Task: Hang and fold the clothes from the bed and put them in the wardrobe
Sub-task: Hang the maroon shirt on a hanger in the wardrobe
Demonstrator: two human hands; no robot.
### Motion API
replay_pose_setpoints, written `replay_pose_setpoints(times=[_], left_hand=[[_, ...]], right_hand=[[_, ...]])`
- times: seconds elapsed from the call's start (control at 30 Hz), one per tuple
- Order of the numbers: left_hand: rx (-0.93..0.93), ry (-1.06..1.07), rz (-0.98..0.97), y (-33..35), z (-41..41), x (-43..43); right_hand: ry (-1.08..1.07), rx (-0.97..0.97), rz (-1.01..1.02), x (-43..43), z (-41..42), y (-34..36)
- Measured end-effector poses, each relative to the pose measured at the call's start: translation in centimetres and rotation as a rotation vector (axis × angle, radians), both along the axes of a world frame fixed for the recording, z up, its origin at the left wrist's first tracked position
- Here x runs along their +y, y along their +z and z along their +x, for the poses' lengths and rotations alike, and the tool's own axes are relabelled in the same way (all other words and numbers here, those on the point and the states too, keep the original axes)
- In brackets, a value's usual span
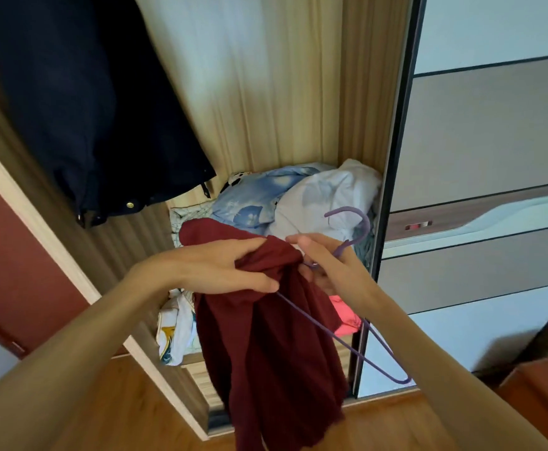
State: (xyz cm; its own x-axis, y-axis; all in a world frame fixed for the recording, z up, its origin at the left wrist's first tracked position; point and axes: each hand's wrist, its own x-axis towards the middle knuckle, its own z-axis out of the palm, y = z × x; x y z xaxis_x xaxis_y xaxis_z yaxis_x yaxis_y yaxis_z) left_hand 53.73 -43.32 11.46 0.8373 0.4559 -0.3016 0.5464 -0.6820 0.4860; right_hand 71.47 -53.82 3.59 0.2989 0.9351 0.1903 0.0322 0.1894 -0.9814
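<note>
- My left hand (233, 266) has its fingers bunched tight on the maroon garment (266, 346), held up in front of the open wardrobe (357, 92).
- My right hand (326, 260) pinches the neck of the purple hanger (350, 345), which looks only partly threaded into the cloth.
- A dark coat (87, 102) already hangs inside, and bedding (285, 200) sits heaped below.
- Left, I judge: seat the garment, then hook it on the rail.

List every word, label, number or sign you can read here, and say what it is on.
No readable text.
White cloth on the lower wardrobe shelf: a yellow and teal print, too blurred to tell whether it includes letters.
Red and white mark on the sliding door: too small to read.
Dark red garment, purple hanger, dark coat: no text visible.
</note>
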Motion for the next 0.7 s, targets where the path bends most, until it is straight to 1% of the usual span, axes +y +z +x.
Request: replay_pose_setpoints(times=[0.03,0.07,0.1,0.17,0.2,0.23,0.27,0.3,0.33,0.37,0.4,0.47,0.53,0.6,0.67,0.7], left_hand=[[-0.033,0.043,0.051,-0.3,-0.5,0.0],[-0.081,0.085,0.147,-0.7,-0.7,0.0],[-0.106,0.106,0.337,-1.2,-0.8,0.3],[-0.123,0.079,0.832,-1.7,-1.1,1.0],[-0.130,0.031,0.988,-2.2,-1.3,1.6],[-0.155,-0.032,1.040,-2.5,-1.5,1.8],[-0.205,-0.093,1.037,-2.7,-1.5,2.1],[-0.247,-0.144,0.957,-2.7,-1.4,2.2],[-0.275,-0.181,0.834,-2.8,-1.2,1.9],[-0.270,-0.196,0.728,-2.7,-1.0,1.3],[-0.269,-0.206,0.673,-2.8,-0.8,1.0],[-0.261,-0.208,0.681,-2.7,-0.6,1.2],[-0.260,-0.203,0.703,-2.3,-1.0,1.8],[-0.299,-0.179,0.732,-1.8,-1.6,2.5],[-0.354,-0.139,0.781,-1.4,-2.1,3.0],[-0.384,-0.119,0.803,-1.1,-2.3,3.1]], right_hand=[[-0.003,0.020,-0.001,-0.2,-0.2,0.2],[-0.017,0.035,0.002,-0.3,-0.5,0.5],[-0.040,0.041,0.003,-0.3,-0.8,0.7],[-0.091,0.034,0.002,0.0,-1.6,0.9],[-0.105,0.015,0.010,0.3,-2.1,0.8],[-0.118,-0.009,0.015,0.6,-2.5,0.7],[-0.129,-0.019,0.023,0.8,-3.0,0.6],[-0.135,-0.003,0.036,0.9,-3.6,0.6],[-0.134,0.043,0.059,1.1,-4.1,0.4],[-0.136,0.089,0.084,1.3,-4.5,0.3],[-0.146,0.113,0.097,1.5,-4.8,0.4],[-0.175,0.093,0.082,1.8,-5.1,0.3],[-0.158,0.015,0.065,1.5,-4.8,0.0],[-0.128,-0.139,0.048,0.8,-4.1,-1.6],[-0.178,-0.351,-0.042,-0.3,-3.3,-5.4],[-0.216,-0.409,-0.098,-0.9,-3.3,-7.8]])
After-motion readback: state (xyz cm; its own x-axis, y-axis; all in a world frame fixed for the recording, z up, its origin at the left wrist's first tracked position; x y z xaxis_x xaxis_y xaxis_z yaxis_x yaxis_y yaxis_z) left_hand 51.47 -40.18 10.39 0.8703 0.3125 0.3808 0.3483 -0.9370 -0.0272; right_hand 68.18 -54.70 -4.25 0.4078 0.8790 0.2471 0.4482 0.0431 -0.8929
